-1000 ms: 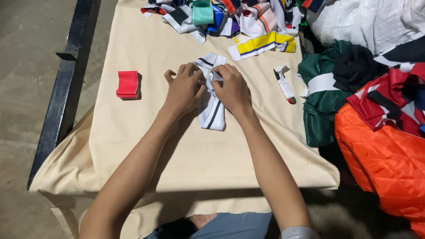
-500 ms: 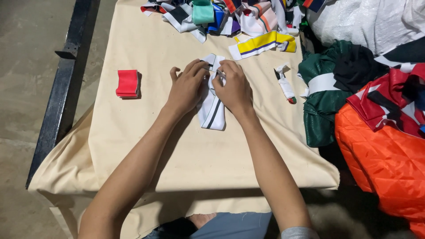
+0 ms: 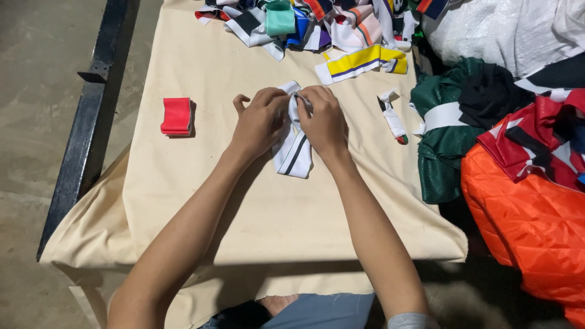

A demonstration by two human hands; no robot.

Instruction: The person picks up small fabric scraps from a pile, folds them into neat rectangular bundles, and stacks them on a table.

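A white fabric strip with black stripes (image 3: 294, 155) lies in the middle of a table covered with cream cloth (image 3: 244, 231). My left hand (image 3: 259, 120) and my right hand (image 3: 322, 119) both grip the strip's far end, knuckles close together, bunching the fabric between them. The strip's near end rests flat on the cloth below my hands.
A folded red strip (image 3: 177, 116) lies at the left. A small white strip with a red tip (image 3: 393, 119) and a yellow-and-white band (image 3: 361, 63) lie to the right. Mixed coloured strips (image 3: 304, 21) are heaped at the far edge. Green, red and orange fabric (image 3: 524, 201) piles at the right.
Both hands have shifted slightly on the strip's far end, gathering it tighter. The strip's near end has stayed in place.
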